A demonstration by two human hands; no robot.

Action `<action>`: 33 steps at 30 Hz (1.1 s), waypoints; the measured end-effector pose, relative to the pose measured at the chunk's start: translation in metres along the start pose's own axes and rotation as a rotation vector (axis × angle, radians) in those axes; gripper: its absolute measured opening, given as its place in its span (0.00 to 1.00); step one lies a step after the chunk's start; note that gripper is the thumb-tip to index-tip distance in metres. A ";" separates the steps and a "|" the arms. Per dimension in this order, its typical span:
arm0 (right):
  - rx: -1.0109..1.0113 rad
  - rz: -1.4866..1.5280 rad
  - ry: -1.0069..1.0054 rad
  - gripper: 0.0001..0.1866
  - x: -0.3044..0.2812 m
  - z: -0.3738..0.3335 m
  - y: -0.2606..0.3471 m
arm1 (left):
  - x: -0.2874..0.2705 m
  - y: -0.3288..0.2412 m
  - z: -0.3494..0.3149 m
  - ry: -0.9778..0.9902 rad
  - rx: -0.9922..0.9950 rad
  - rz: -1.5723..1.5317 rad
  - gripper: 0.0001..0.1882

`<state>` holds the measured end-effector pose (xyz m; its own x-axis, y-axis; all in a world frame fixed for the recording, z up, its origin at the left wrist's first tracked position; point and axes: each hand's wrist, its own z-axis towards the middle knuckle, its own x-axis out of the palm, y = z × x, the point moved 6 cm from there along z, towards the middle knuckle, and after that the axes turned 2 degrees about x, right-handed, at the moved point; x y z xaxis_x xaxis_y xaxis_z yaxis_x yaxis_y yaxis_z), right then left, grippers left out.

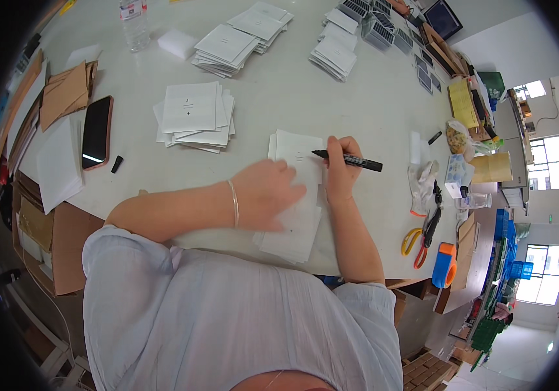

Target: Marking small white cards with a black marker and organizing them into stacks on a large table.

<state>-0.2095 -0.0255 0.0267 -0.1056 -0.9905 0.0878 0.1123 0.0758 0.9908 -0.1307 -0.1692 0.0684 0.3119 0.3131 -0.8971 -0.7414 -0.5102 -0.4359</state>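
Note:
My right hand [342,171] grips a black marker [367,163], its bare tip pointing left just over a stack of white paper packets [297,142] with small dark marks on top. My left hand [267,195], with a thin bracelet at the wrist, is smeared by motion above the left side of that stack, so its finger pose is hard to read. Closer to my body, more white packets [292,242] lie partly beneath my left hand. Left of centre sits a loose pile of marked white packets [190,107]. A black pen cap [117,164] rests beside a phone [97,132].
More white packet piles [227,49] lie farther back, near a water bottle [135,26]. Grey boxed parts [378,32] are at the far right. Scissors [421,251], white gloves [422,186] and an orange-blue tape dispenser [445,265] line the right edge. Cardboard [64,98] stands left.

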 end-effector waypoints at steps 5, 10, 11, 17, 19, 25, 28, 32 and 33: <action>-0.101 -0.253 0.151 0.14 0.018 -0.002 0.001 | 0.004 -0.004 0.001 0.103 0.032 -0.019 0.26; -0.154 -0.342 0.148 0.13 0.022 0.000 -0.001 | -0.003 0.045 0.012 -0.302 -0.074 0.162 0.26; -0.157 -0.357 0.140 0.12 0.022 -0.001 -0.001 | -0.006 0.046 0.010 -0.384 -0.082 0.239 0.27; -0.141 -0.458 0.151 0.13 0.024 0.000 -0.003 | 0.000 0.053 0.014 -0.226 -0.153 0.056 0.30; -0.134 -0.417 0.151 0.13 0.021 -0.001 -0.003 | 0.002 0.055 0.013 -0.240 -0.145 0.089 0.29; -0.071 -0.312 0.173 0.14 0.016 -0.008 -0.004 | 0.001 0.055 0.012 -0.232 -0.164 0.108 0.27; -0.074 -0.327 0.196 0.14 0.017 -0.011 -0.006 | 0.002 0.055 0.012 -0.238 -0.161 0.113 0.27; -0.118 -0.406 0.216 0.13 0.020 -0.012 -0.005 | 0.000 0.054 0.012 -0.226 -0.176 0.047 0.30; -0.118 -0.406 0.217 0.13 0.020 -0.012 -0.005 | 0.000 0.054 0.012 -0.227 -0.177 0.047 0.30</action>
<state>-0.2001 -0.0470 0.0222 0.0431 -0.9392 -0.3405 0.2171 -0.3239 0.9209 -0.1779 -0.1870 0.0457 0.1242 0.4466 -0.8861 -0.6307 -0.6538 -0.4179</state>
